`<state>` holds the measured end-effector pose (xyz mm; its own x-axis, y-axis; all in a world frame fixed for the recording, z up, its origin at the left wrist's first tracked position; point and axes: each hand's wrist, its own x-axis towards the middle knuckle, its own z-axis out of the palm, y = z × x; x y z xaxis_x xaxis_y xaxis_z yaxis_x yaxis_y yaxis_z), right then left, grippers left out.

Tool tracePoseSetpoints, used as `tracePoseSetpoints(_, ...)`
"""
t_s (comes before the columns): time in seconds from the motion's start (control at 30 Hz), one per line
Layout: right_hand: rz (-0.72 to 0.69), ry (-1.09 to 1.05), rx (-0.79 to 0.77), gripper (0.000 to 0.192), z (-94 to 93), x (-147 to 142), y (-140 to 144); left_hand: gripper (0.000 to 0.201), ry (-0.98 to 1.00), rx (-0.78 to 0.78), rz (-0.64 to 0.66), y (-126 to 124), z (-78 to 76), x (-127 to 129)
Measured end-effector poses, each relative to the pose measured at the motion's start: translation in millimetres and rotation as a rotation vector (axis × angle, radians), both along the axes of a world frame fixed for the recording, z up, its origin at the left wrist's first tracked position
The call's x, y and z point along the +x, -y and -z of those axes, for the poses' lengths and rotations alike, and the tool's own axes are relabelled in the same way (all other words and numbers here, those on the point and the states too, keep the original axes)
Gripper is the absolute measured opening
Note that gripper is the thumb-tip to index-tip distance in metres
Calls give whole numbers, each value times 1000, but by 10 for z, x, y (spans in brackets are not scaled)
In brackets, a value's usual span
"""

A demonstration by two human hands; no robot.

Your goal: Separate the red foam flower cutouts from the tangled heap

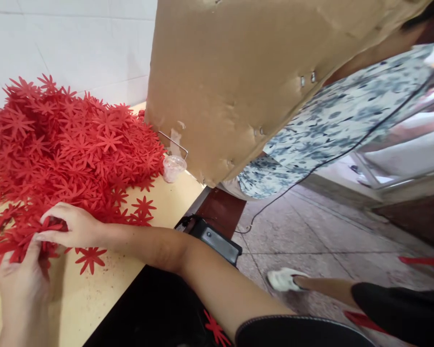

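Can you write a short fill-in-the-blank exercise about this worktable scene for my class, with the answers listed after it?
1. Both hands, the left hand and the right hand, touch paper flowers coloured ____.
2. The small plastic cup stands beside a large sheet of ____.
3. One loose flower lies flat on the ____.

Answers: red; cardboard; table

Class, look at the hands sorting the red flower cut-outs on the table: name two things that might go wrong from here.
1. The heaped pile of red flower-shaped cut-outs reaches near the tan table's edge; some could slide off, as one red flower cut-out already lies below.
2. The small clear plastic cup beside the pile might be knocked over.
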<state>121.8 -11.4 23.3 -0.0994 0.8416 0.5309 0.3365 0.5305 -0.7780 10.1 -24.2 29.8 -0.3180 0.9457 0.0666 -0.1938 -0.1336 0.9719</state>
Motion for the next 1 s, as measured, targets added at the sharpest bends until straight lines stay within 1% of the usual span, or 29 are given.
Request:
tracePoseSetpoints(0.07, -60, -72, -7, 19, 35, 0, -25, 26, -35, 7, -27, -5, 28, -4)
tracePoseSetpoints(0.17, -111, -177, -73, 11, 87, -18, -29, 25, -43, -59, -58, 22, 56, 0)
tracePoseSetpoints(0.2, -108, -199, -97, 10, 97, -25, -15, 25, -26, -93, -44, 40, 62, 6)
tracePoseSetpoints(0.33, -71, -262, -202, 16, 103, -27, 72, 37, 58, -74, 36, 108, 101, 35)
tracePoseSetpoints(0.43, -50, -314, -295, 17, 103, 2, 109, 41, 109, -118, 69, 132, 137, 44)
tracePoseSetpoints(0.5, -11, -336, -290, 20, 110, 24, 125, 43, 158, -122, 114, 154, 138, 48)
tracePoseSetpoints(0.63, 67, -310, -211, 23, 146, 67, 179, 42, 278, -113, 170, 224, 95, 64)
tracePoseSetpoints(0.67, 74, -289, -202, 24, 159, 75, 197, 42, 297, -115, 203, 241, 90, 68)
tracePoseSetpoints(0.73, 79, -247, -200, 24, 188, 86, 231, 47, 337, -135, 308, 264, 104, 74)
tracePoseSetpoints(0.77, 83, -243, -204, 23, 201, 88, 245, 48, 345, -142, 351, 269, 127, 77)
tracePoseSetpoints(0.83, 91, -257, -236, 22, 221, 86, 267, 47, 347, -131, 397, 265, 195, 82)
tracePoseSetpoints(0.9, 114, -257, -272, 25, 237, 81, 278, 48, 347, -122, 421, 248, 279, 88)
tracePoseSetpoints(1.0, 223, -200, -275, 32, 262, 84, 268, 53, 350, -116, 452, 218, 391, 96)
